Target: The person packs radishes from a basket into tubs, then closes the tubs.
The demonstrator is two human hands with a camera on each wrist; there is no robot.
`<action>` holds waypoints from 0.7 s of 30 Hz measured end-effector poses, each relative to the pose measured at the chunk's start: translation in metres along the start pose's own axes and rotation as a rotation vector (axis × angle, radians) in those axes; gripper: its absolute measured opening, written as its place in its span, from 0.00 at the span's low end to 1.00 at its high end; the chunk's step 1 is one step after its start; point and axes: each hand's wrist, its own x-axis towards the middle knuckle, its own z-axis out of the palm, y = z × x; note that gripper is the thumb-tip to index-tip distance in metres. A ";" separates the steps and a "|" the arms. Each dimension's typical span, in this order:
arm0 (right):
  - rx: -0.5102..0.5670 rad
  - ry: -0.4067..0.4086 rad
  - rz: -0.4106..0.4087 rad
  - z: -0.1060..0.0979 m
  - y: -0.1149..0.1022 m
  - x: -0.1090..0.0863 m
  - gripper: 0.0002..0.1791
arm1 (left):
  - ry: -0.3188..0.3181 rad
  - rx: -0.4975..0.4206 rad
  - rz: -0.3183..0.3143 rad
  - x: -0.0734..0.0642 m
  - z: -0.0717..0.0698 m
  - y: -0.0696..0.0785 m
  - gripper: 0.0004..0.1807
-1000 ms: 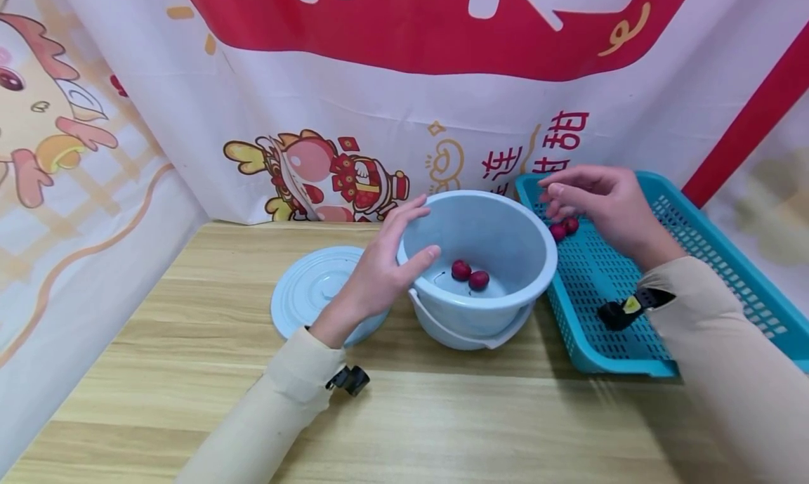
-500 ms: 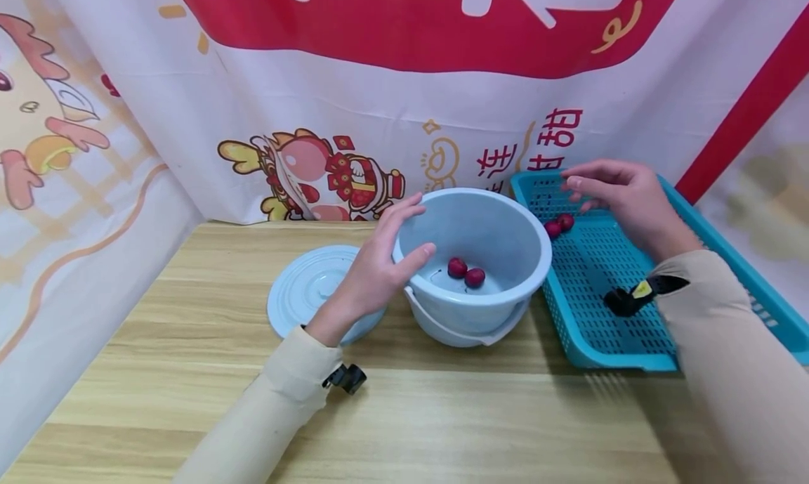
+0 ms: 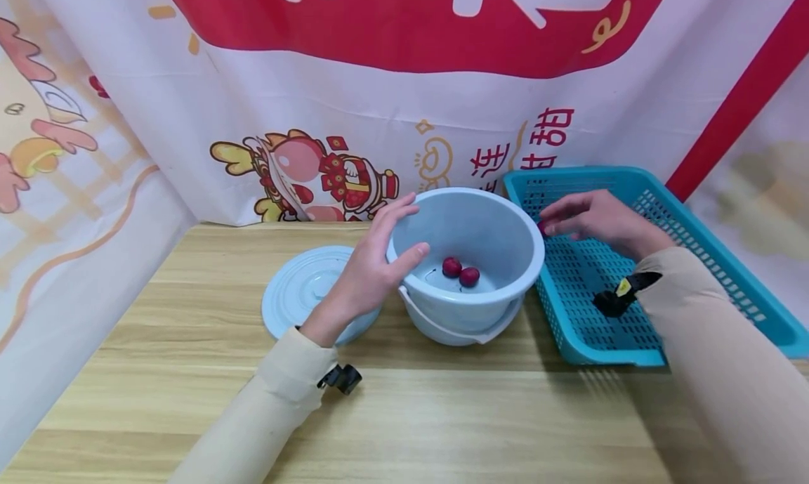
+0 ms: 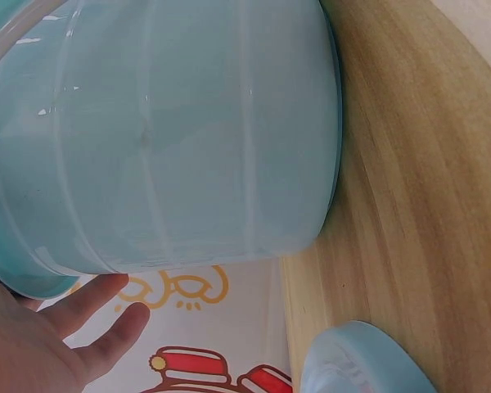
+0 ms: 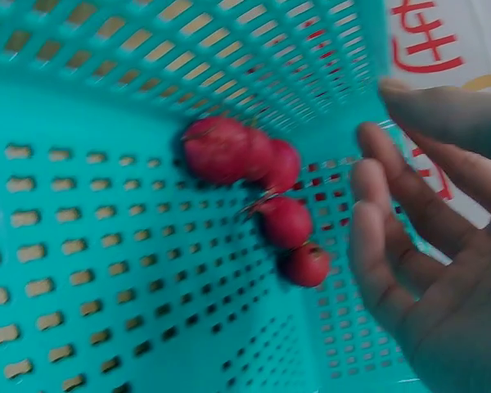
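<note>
My left hand [image 3: 373,259] rests at the left rim of a pale blue bucket [image 3: 449,322], thumb over the edge. In the left wrist view its fingers lie fairly straight against the outside. Two small round dark-red pieces with thin tails, fruit or radishes, lie on the bucket's bottom. My right hand [image 3: 594,220] is over the far left corner of a teal basket [image 3: 571,354], fingers loosely bent and holding nothing. Beside those fingers, several round red pieces [image 5: 286,221] cluster in the corner, blurred in the right wrist view. In the head view the hand mostly hides them.
A pale blue lid [image 3: 293,287] lies on the wooden table [image 3: 404,421] left of the bucket, partly behind my left forearm. The bucket's handle [image 3: 442,329] hangs down in front. A printed cloth [image 3: 284,90] stands directly behind everything.
My right hand has lowered and moved left to the red pieces in the basket corner, after first shifting right. My left hand keeps its place on the bucket rim. The head view has drifted slightly.
</note>
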 end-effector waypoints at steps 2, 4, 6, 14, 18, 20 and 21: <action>-0.004 -0.051 0.034 0.003 0.004 0.003 0.29 | 0.001 -0.001 0.001 0.000 0.000 0.000 0.37; -0.006 -0.092 0.065 0.005 0.007 0.006 0.29 | 0.001 -0.001 0.003 0.000 0.000 0.000 0.37; -0.008 -0.119 0.087 0.007 0.009 0.009 0.29 | 0.002 -0.003 0.006 0.000 0.000 0.000 0.38; -0.052 -0.184 0.131 0.013 0.010 0.012 0.28 | -0.004 -0.008 0.006 0.000 0.000 -0.001 0.38; -0.079 -0.193 0.149 0.017 0.007 0.012 0.29 | -0.004 -0.007 0.007 0.000 -0.001 -0.001 0.38; -0.090 -0.188 0.162 0.018 0.006 0.013 0.29 | -0.003 -0.007 0.008 0.000 -0.001 -0.001 0.38; -0.096 -0.187 0.167 0.019 0.005 0.013 0.29 | -0.003 -0.007 0.009 0.000 -0.001 -0.001 0.38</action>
